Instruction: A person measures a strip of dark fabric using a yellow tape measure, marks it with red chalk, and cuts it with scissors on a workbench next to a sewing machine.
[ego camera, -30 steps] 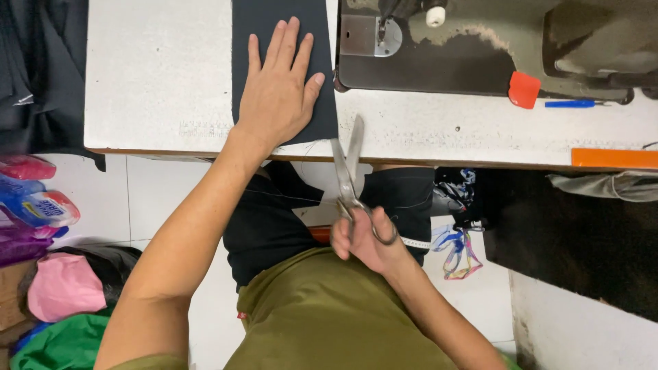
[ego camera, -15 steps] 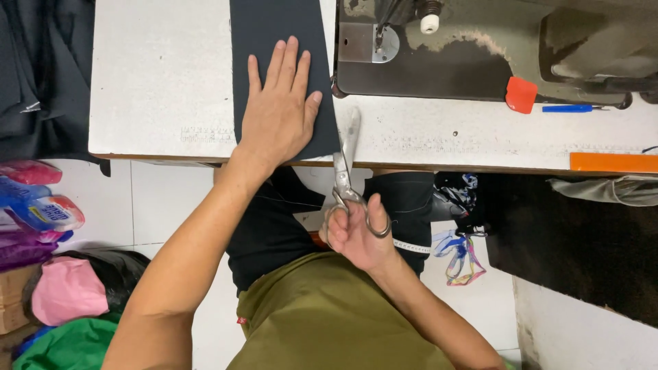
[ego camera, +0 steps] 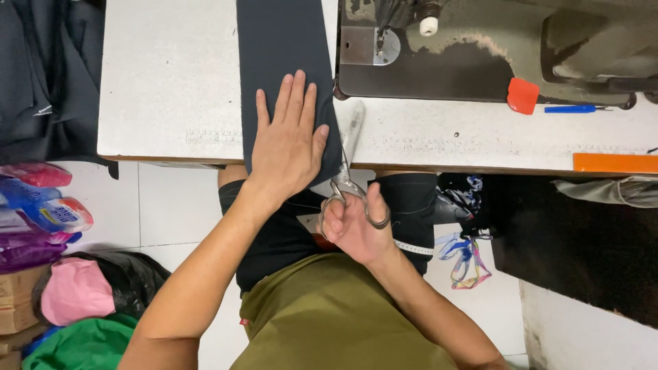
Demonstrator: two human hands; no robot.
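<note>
on the table edge, left hand (ego camera: 288, 147) spread flat on dark fabric (ego camera: 281, 48), right hand (ego camera: 353, 229) gripping scissors (ego camera: 346, 175)

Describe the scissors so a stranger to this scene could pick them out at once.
Start at the white table and find its near edge beside the dark fabric strip. The scissors lie there, blades pointing toward the sewing machine, handles in the right hand. They are the only long, silvery metal tool.

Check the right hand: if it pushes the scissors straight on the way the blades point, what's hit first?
Probably the sewing machine base. The right hand aims the scissors up along the dark fabric strip edge toward the base's near left corner; height is unclear.
</note>
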